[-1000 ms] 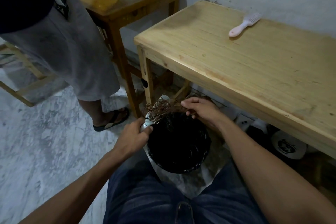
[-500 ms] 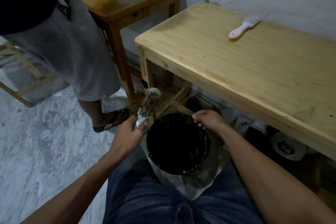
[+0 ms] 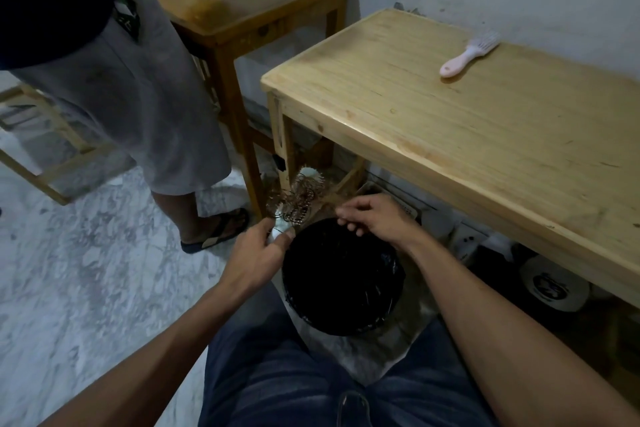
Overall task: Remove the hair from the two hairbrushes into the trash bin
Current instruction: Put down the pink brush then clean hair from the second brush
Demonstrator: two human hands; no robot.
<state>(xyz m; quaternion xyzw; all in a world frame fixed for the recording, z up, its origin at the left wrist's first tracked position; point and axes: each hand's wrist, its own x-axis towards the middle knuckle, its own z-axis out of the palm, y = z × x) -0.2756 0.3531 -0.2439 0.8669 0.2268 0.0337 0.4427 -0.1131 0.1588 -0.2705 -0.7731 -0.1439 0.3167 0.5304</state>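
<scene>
The left hand (image 3: 256,253) grips the round hairbrush (image 3: 298,198) by its handle at the trash bin's (image 3: 391,302) far-left rim. The right hand (image 3: 374,218) pinches the hair (image 3: 327,201). Pull toward the bin; hold the brush firm.

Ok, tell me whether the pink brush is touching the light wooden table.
Touching. The head view shows the pink brush lying flat on the top of the light wooden table, its shadow tight beneath the handle, far from both hands.
</scene>
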